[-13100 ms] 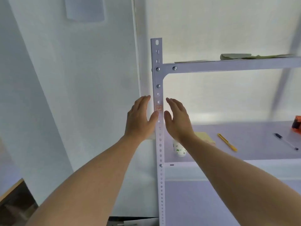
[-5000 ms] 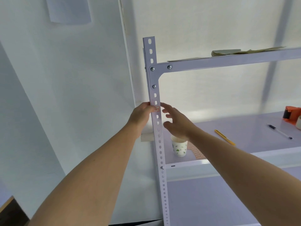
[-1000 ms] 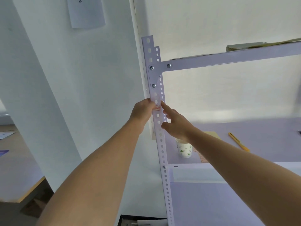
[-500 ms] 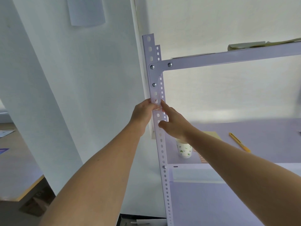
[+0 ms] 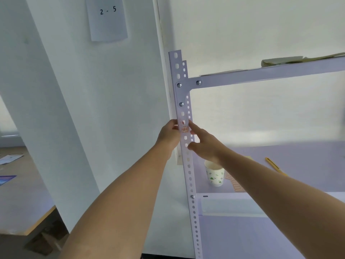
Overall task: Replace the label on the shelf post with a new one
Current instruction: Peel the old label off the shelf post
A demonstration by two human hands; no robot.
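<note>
Reaching up on both sides of white perforated steel shelf post (image 5: 188, 165), upright at left front corner of rack; small orange-printed label (image 5: 185, 129) on post's front face, below the bolted corner bracket and well above lower shelf. Left hand (image 5: 169, 136) curled against post's left edge at label height, fingertips hidden behind the metal, grip on anything impossible to tell. Right hand (image 5: 204, 144) on post's right side, forefinger stretched up with tip touching label's right edge, thumb low against post below label, other fingers loosely bent, nothing held. White paper cup with green leaf print (image 5: 214, 174) upright on pale lavender lower shelf board (image 5: 298, 152) just right of post, partly behind right forearm; orange-printed strip of stickers (image 5: 234, 184) flat beside cup; yellow pen-shaped tool (image 5: 274, 166) further right on same board. Folded pale green paper (image 5: 280, 60) on upper shelf. White sheet marked "2 - 5" (image 5: 108, 17) on wall, upper left
</note>
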